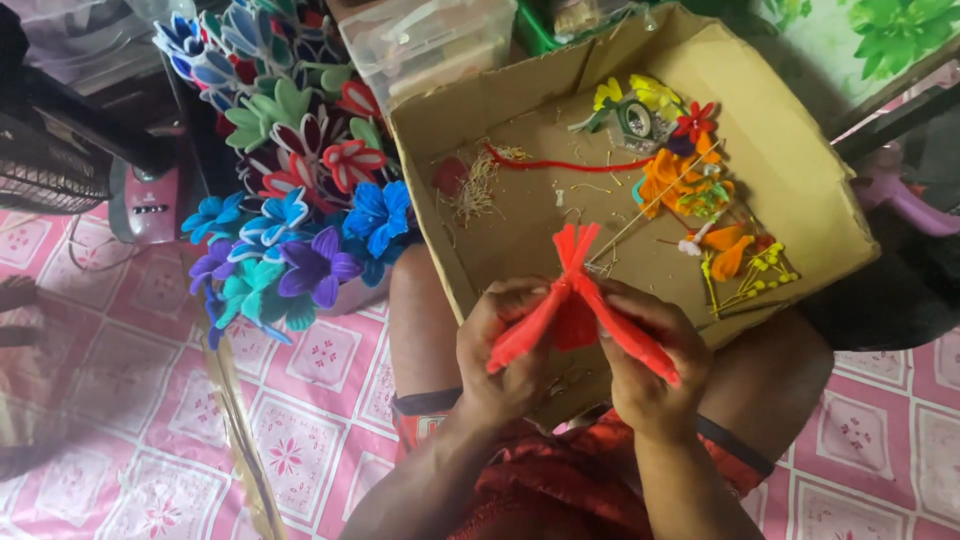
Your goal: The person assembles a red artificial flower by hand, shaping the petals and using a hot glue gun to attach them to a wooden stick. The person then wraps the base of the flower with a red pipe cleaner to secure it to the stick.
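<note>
Both hands pinch a bunch of red pipe cleaners (575, 305): the left hand (505, 350) closed on the strands that slant toward 8 o'clock, the right hand (650, 365) closed on those running toward 4 o'clock. The bunch sits over the near edge of a cardboard box (800, 170) on the person's lap. Finished flowers (290, 170) stand at 10 o'clock, small flower parts (700, 190) lie in the box at 1 o'clock.

Box on the lap, flowers standing to its left

The cardboard box (790, 170) is resting on the person's knees, and both hands are meeting just in front of it: the left hand (505, 350) and the right hand (650, 365) are gripping the bundle of pipe cleaners (575, 300) between them. Small craft flowers (690, 180) are lying inside the box at its right, while the bouquet (290, 170) is standing left of it, on the floor mat (150, 400)
</note>
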